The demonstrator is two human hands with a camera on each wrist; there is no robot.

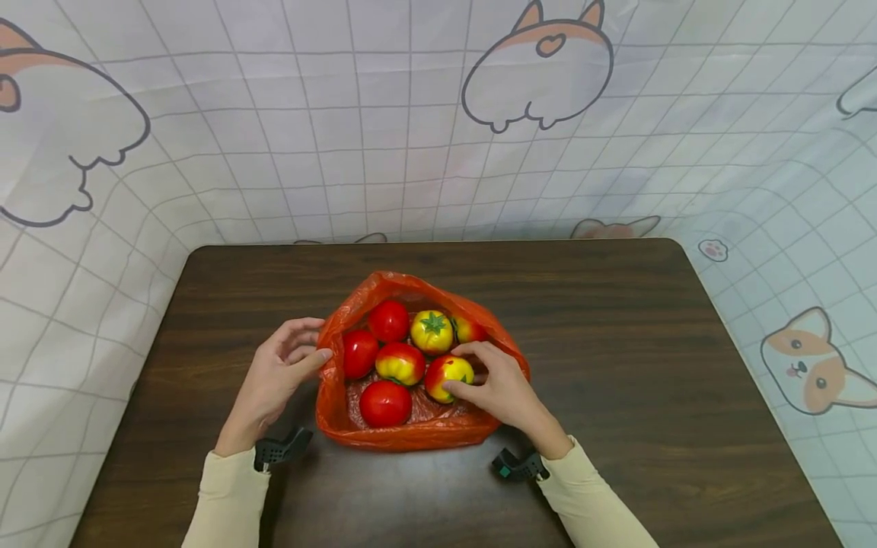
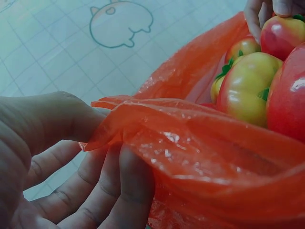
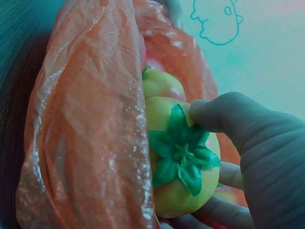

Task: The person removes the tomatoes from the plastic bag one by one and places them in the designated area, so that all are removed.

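Observation:
A red plastic bag [image 1: 411, 439] stands wide-mouthed on the table, with several toy tomatoes inside, some red [image 1: 385, 403], others yellow and red [image 1: 400, 363]. My left hand [image 1: 279, 373] pinches the bag's left rim between thumb and fingers, as the left wrist view shows. Inside the bag's right side, my right hand [image 1: 499, 387] grips a yellow-red tomato [image 3: 183, 157] with thumb and fingers on opposite sides. That tomato's green fabric leaf faces the right wrist camera. The bag wall hides part of it there.
The dark wooden table [image 1: 617, 342] extends around the bag on all sides. Behind and beside it hangs a white gridded cloth [image 1: 411, 152] with corgi drawings. Black wrist straps [image 1: 281, 449] sit on both wrists.

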